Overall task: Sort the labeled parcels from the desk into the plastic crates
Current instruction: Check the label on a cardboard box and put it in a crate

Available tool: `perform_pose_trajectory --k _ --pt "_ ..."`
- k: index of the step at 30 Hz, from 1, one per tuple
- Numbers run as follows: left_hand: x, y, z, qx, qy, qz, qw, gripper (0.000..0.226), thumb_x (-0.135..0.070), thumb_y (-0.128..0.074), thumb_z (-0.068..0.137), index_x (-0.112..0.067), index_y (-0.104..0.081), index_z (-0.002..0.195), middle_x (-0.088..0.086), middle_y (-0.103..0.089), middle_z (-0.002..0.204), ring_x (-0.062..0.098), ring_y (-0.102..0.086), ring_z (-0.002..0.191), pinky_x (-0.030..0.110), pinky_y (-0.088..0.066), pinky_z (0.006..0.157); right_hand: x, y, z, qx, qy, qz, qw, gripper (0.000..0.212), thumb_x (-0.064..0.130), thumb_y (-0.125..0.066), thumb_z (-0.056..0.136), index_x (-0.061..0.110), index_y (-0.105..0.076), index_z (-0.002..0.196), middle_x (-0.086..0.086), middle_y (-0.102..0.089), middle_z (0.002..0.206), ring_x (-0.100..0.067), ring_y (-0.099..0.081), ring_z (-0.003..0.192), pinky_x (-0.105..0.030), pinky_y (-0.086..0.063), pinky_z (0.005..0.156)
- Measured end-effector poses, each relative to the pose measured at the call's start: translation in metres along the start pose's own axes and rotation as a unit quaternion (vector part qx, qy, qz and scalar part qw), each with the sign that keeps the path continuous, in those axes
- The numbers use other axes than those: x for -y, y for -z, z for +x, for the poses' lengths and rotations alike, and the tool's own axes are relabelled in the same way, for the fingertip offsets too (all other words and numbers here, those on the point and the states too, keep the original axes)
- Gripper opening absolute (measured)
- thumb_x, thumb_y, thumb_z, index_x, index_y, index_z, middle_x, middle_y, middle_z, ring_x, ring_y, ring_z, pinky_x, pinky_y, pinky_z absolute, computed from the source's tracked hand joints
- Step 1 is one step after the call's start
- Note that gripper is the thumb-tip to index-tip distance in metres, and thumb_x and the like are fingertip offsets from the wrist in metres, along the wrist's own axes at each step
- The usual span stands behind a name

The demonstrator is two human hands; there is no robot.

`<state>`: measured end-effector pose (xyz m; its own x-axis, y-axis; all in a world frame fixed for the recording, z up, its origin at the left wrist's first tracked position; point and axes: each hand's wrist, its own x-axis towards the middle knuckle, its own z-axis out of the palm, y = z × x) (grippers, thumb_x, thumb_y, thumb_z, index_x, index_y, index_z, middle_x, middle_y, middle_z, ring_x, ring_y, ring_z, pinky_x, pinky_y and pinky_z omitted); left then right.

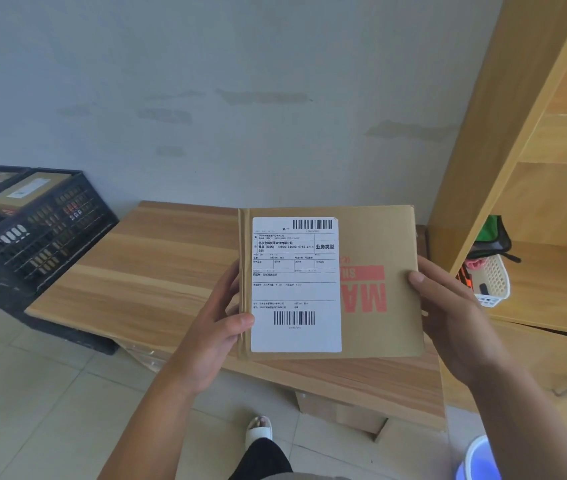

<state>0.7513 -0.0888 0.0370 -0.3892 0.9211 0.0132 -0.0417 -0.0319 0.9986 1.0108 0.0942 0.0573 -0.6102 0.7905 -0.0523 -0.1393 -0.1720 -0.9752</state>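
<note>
Both hands hold the parcel (372, 282) up above the table's (143, 271) near right part, its labelled face turned flat toward the camera, probably so the shipping label (296, 284) can be read before a crate is chosen. The left hand (218, 327) has its grip closed on the parcel's left edge, thumb lying on the label's lower corner; the right hand (448, 306) clamps the right edge, thumb on the front. The parcel is a flat brown cardboard box with red printing upside down beside the white label, which carries two barcodes. The black plastic crate (43, 226), already holding labelled boxes, stands beyond the table's far left corner.
</note>
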Motion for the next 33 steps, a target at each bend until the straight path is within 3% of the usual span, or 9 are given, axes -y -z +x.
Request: perform_pose_trajectory --k 7,11,16,20,27,30,33 --pt "0.007 0.012 -0.012 0.007 0.012 0.007 1.000 0.093 -0.024 -0.071 0.072 -0.024 -0.034 0.158 0.005 -0.054 0.153 0.026 -0.054 0.140 0.043 -0.051 0.110 -0.009 -0.015 -0.008 -0.004 -0.009 -0.002 1.000 0.045 0.034 -0.058 0.087 0.028 -0.071 0.129 -0.003 -0.074 0.126 -0.026 -0.068 0.119 -0.043 -0.050 0.089" --pt "0.006 0.032 -0.018 0.008 0.018 -0.004 1.000 0.094 -0.026 -0.070 0.073 -0.024 -0.033 0.159 0.004 -0.054 0.154 0.025 -0.052 0.141 0.044 -0.050 0.109 -0.009 -0.036 -0.008 -0.003 -0.005 -0.016 1.000 0.043 0.035 -0.056 0.090 0.030 -0.071 0.130 -0.001 -0.074 0.126 -0.025 -0.068 0.118 -0.050 -0.051 0.095" --pt "0.002 0.076 -0.050 -0.021 0.041 -0.010 0.999 0.093 -0.026 -0.069 0.075 -0.026 -0.031 0.159 0.003 -0.055 0.153 0.025 -0.051 0.142 0.046 -0.048 0.110 -0.016 -0.089 -0.004 0.022 -0.017 -0.035 0.999 0.038 0.028 -0.054 0.096 0.031 -0.071 0.130 0.000 -0.074 0.126 -0.021 -0.069 0.117 -0.043 -0.050 0.089" --pt "-0.006 0.137 -0.097 -0.089 0.062 -0.010 0.994 0.090 -0.025 -0.070 0.074 -0.030 -0.036 0.158 0.000 -0.057 0.151 0.025 -0.052 0.141 0.056 -0.038 0.117 -0.030 -0.160 0.002 0.075 -0.040 -0.058 0.995 0.039 0.017 -0.051 0.101 0.029 -0.069 0.133 0.001 -0.072 0.129 -0.022 -0.067 0.121 -0.049 -0.050 0.098" --pt "-0.017 0.239 -0.212 -0.250 0.077 0.015 0.965 0.084 -0.011 -0.060 0.073 -0.043 -0.045 0.150 -0.009 -0.065 0.141 0.019 -0.059 0.133 0.056 -0.045 0.112 -0.064 -0.320 -0.005 0.178 -0.074 -0.083 0.978 0.042 0.008 -0.050 0.099 0.029 -0.070 0.130 0.005 -0.072 0.130 -0.020 -0.066 0.122 -0.050 -0.049 0.099" --pt "-0.015 0.277 -0.266 -0.310 0.082 0.006 0.947 0.086 -0.018 -0.065 0.069 -0.044 -0.047 0.148 -0.007 -0.065 0.141 0.020 -0.058 0.134 0.056 -0.047 0.111 -0.082 -0.387 -0.019 0.226 -0.092 -0.092 0.965 0.044 0.006 -0.049 0.099 0.031 -0.071 0.128 0.007 -0.073 0.127 -0.017 -0.069 0.116 -0.050 -0.049 0.100" --pt "-0.009 0.307 -0.311 -0.359 0.084 -0.011 0.929 0.088 -0.028 -0.068 0.063 -0.044 -0.048 0.148 -0.006 -0.064 0.142 0.022 -0.057 0.135 0.057 -0.046 0.111 -0.098 -0.443 -0.034 0.262 -0.114 -0.091 0.954 0.047 0.003 -0.046 0.099 0.032 -0.071 0.127 0.007 -0.076 0.121 -0.015 -0.073 0.106 -0.043 -0.051 0.089"
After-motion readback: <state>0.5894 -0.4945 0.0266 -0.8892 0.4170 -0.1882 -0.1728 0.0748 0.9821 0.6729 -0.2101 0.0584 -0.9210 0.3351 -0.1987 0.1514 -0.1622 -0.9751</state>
